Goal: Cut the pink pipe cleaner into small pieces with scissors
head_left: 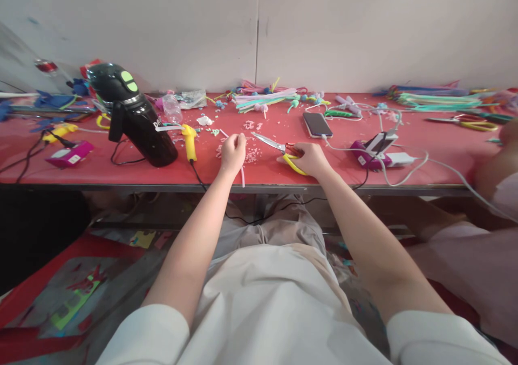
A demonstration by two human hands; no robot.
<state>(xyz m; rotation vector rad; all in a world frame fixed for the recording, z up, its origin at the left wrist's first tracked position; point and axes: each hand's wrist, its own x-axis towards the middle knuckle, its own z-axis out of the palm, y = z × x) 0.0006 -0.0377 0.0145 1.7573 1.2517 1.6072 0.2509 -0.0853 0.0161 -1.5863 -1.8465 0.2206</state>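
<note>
My left hand [233, 152] is closed around a thin pink pipe cleaner [243, 177], whose lower end hangs down to the table's front edge and whose other end pokes out above the fingers. In my right hand [311, 159] is a pair of scissors [292, 163] with yellow handles. Their blades point up and left toward the left hand and look nearly closed; they stay apart from the pipe cleaner. Small pink clippings [253, 155] lie scattered on the red table [279, 122] between both hands.
A black bottle [141, 125] and a yellow glue gun [189, 143] stand left. A phone [318, 124] with a cable lies right, near a purple power strip [371, 155]. Bundled pipe cleaners [439, 101] line the back. Another person's arm [496, 155] is at far right.
</note>
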